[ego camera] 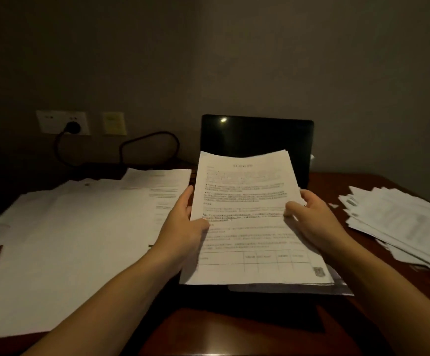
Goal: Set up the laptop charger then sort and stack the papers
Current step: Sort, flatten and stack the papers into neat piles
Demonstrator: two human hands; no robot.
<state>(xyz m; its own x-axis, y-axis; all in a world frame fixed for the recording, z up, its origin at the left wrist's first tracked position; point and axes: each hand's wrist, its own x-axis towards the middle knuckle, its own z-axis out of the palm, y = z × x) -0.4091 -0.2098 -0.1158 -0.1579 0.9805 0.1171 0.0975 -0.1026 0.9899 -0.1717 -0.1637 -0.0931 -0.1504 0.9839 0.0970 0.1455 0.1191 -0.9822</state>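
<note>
I hold a thin stack of printed sheets [250, 217] up over the desk in front of an open black laptop [257, 136]. My left hand [183, 222] grips the stack's left edge, thumb on top. My right hand [311, 217] grips its right edge the same way. A black charger cable [147, 140] loops from a plug [73, 127] in the wall socket [62, 122] to a dark charger brick [101, 169] behind the papers on the left. More loose sheets [291, 289] lie under the held stack.
A wide spread of white sheets [75, 240] covers the left half of the dark wooden desk [234, 335]. A messy pile of papers [404, 227] lies at the right edge. A yellowish wall plate [113, 123] sits beside the socket.
</note>
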